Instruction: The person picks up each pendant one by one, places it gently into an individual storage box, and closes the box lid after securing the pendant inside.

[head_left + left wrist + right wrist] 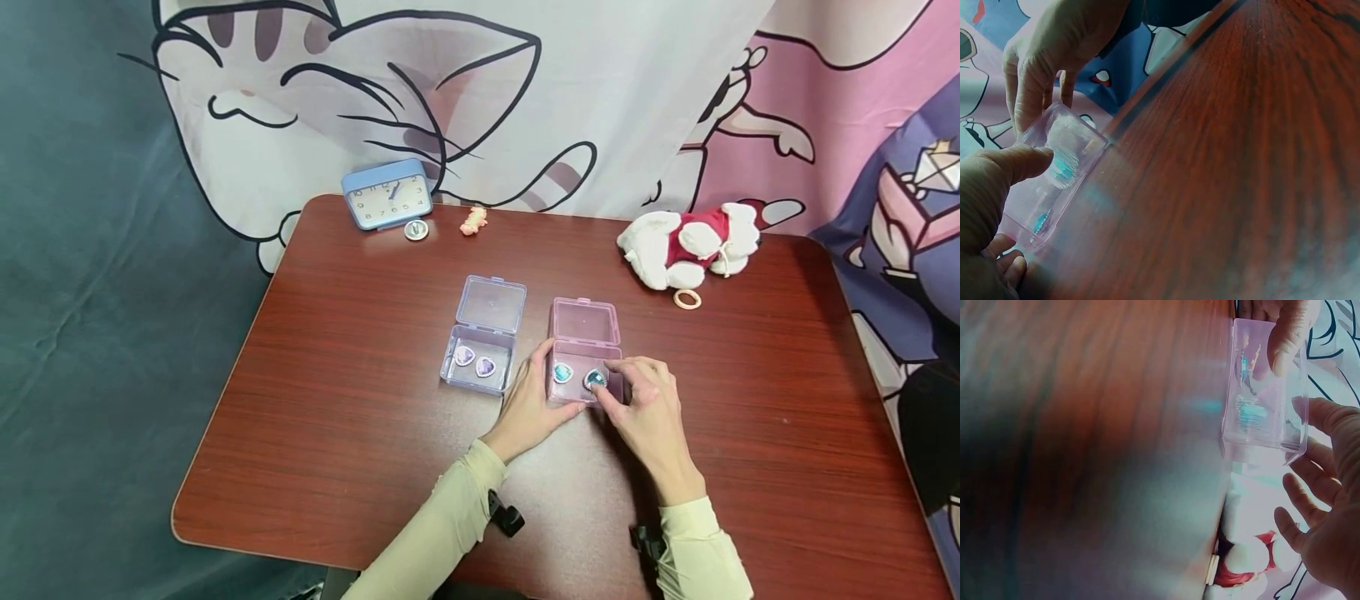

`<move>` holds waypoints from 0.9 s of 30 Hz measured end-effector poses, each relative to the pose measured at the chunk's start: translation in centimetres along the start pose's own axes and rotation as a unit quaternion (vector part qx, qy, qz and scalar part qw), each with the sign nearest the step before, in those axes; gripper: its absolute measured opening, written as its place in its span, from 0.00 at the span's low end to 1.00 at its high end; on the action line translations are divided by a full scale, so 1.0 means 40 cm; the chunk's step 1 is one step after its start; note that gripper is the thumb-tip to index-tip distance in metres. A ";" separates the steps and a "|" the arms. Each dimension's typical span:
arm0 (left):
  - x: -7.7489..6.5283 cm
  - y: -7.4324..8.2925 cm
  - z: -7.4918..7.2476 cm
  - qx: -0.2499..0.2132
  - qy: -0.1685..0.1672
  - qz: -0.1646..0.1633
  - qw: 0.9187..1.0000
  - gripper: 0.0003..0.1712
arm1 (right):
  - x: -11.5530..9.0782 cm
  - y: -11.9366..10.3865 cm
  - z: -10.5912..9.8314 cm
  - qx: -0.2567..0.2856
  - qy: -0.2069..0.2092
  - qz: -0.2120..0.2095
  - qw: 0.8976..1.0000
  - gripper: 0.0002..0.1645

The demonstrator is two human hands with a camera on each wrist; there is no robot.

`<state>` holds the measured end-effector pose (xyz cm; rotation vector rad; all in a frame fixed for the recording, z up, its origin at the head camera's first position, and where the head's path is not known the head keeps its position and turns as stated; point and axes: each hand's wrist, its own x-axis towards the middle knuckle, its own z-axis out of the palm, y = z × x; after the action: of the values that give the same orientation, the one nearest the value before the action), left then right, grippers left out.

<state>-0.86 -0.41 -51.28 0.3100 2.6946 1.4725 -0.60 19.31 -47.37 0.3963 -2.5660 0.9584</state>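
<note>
My left hand [527, 408] grips a small pink clear plastic box [585, 351], its lid standing up at the back. In the left wrist view the thumb [1029, 164] lies along the front wall. Inside sit a light teal heart-shaped gem [562, 372] and a darker teal gem [595, 380], both with sparkling rims. My right hand [647, 402] hovers over the box's right side, thumb and index finger apart near the darker gem. The right wrist view shows its other fingers [1300, 497] spread; any contact with that gem is unclear.
Left of the pink box stands an open purple clear box [490, 304] with two lilac heart gems [486, 367]. Farther back are a blue clock [388, 196], a round metallic piece [416, 230], a small figurine [474, 221], a white plush toy [690, 246] and a wooden ring [687, 299].
</note>
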 end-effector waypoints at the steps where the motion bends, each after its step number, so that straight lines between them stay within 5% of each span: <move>1: 0.000 0.000 0.000 -0.002 0.000 0.000 1.000 0.63 | 0.000 0.000 -0.001 0.000 -0.001 0.002 1.000 0.22; 8: 0.002 -0.002 0.001 -0.006 0.001 0.003 1.000 0.63 | 0.011 0.001 -0.003 0.021 0.027 0.022 0.999 0.21; 12: 0.000 0.001 0.000 -0.006 0.002 0.001 1.000 0.63 | 0.045 0.021 0.003 0.104 0.070 0.154 0.980 0.22; 14: -0.001 0.005 0.000 -0.004 0.002 0.000 1.000 0.63 | 0.072 0.036 0.008 0.177 0.074 0.245 0.950 0.26; 19: -0.005 0.007 0.002 0.002 -0.006 -0.005 1.000 0.63 | 0.135 0.071 0.017 0.383 0.016 0.403 0.831 0.40; 23: -0.006 0.006 0.003 0.002 -0.004 -0.005 1.000 0.62 | 0.165 0.083 0.009 0.497 -0.007 0.429 0.754 0.39; 27: -0.004 0.006 -0.001 0.005 -0.001 -0.007 1.000 0.62 | 0.173 0.081 -0.001 0.582 0.017 0.392 0.713 0.28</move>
<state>-0.65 -0.33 -51.05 0.2914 2.6980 1.4556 -7.98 20.79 -46.19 -0.5063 -1.6526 2.7837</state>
